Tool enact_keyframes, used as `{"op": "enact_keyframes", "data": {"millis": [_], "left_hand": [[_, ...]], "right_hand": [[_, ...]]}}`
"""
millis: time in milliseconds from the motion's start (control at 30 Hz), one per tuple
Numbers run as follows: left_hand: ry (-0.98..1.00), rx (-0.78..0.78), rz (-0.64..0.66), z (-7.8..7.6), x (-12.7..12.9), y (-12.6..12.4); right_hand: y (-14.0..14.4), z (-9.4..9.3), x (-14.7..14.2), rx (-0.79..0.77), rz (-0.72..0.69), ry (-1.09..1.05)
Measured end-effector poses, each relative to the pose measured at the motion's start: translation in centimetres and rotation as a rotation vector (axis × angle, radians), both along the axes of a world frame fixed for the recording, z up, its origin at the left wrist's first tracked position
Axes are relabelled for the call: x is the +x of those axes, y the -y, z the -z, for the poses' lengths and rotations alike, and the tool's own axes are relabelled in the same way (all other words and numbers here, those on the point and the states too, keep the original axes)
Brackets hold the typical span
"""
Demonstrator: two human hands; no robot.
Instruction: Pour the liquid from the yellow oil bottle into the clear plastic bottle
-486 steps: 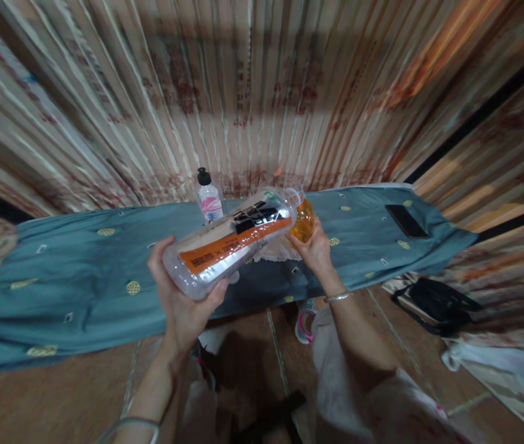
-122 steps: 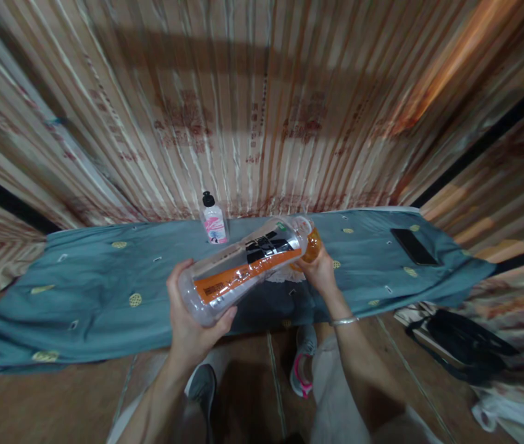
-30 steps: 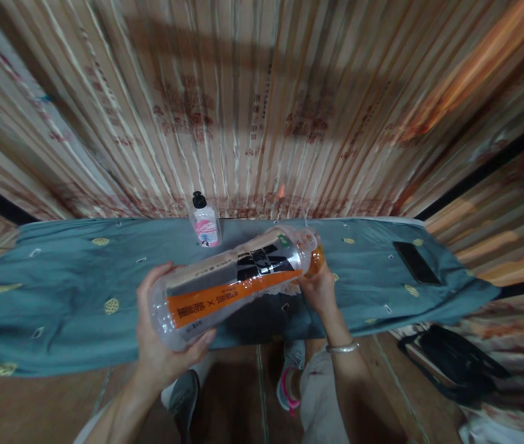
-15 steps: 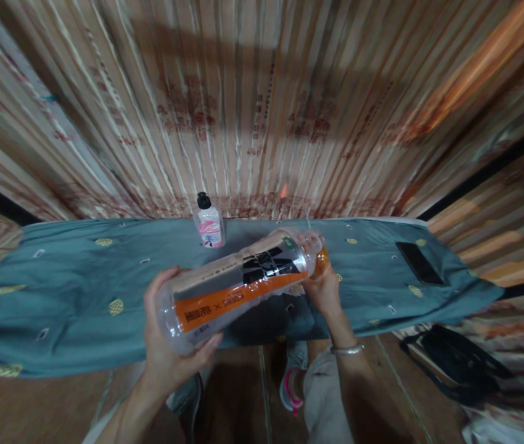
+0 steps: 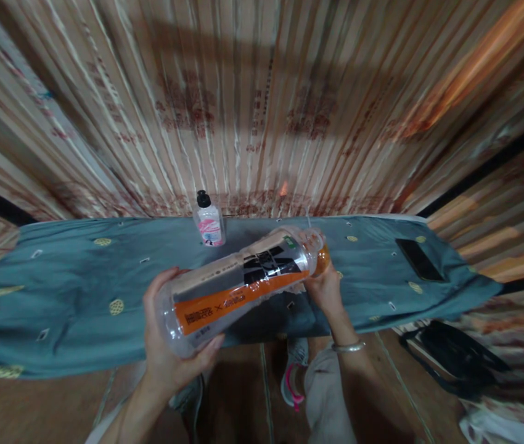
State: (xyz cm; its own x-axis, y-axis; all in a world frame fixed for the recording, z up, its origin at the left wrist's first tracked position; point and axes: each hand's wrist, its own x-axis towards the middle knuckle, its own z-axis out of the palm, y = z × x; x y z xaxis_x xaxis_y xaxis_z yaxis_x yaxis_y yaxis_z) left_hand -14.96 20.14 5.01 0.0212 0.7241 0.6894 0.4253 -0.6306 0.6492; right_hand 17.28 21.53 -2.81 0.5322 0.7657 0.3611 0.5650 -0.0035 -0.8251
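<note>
A big clear plastic bottle (image 5: 238,287) with a grey, black and orange label is tilted in front of me, its base low on the left and its neck up on the right. My left hand (image 5: 169,339) wraps round the base, thumb underneath. At the neck, my right hand (image 5: 324,287) is closed round an orange, partly see-through object (image 5: 323,259), which sits right behind the bottle's mouth. The neck hides much of that object, so its kind is unclear. A small pump-top bottle (image 5: 209,225) with a pink and white label and black top stands upright behind the big bottle.
A teal patterned cloth (image 5: 81,277) covers the narrow table. On its right lies a black phone (image 5: 420,259). Behind hangs a striped curtain (image 5: 243,111). A dark bag (image 5: 456,357) rests on the floor at lower right.
Both hands and the tilted bottle stay almost in place. The view has shifted only very slightly.
</note>
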Motion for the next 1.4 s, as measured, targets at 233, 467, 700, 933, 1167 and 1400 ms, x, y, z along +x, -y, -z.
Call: {"op": "enact_keyframes", "data": {"millis": [233,467,700,933,1167,1400], "left_hand": [[0.030,-0.027,-0.008,-0.02,-0.04,0.06],[0.000,0.032,0.035,-0.22,0.04,0.13],[-0.077,0.125,0.049,-0.11,-0.39,-0.45],[-0.107,0.179,0.043,0.13,-0.68,-0.77],[-0.049,0.123,0.012,-0.31,-0.46,-0.24],[-0.080,0.156,0.023,-0.03,-0.71,-0.47]], "right_hand": [[0.08,-0.25,-0.15,-0.008,-0.010,-0.007],[0.22,-0.46,-0.18,-0.030,0.015,0.002],[0.17,-0.57,-0.25,-0.034,0.029,0.016],[0.08,-0.74,-0.41,-0.026,0.006,-0.005],[-0.01,-0.43,-0.35,-0.030,0.007,0.006],[0.02,-0.41,-0.35,-0.018,0.012,0.012]]}}
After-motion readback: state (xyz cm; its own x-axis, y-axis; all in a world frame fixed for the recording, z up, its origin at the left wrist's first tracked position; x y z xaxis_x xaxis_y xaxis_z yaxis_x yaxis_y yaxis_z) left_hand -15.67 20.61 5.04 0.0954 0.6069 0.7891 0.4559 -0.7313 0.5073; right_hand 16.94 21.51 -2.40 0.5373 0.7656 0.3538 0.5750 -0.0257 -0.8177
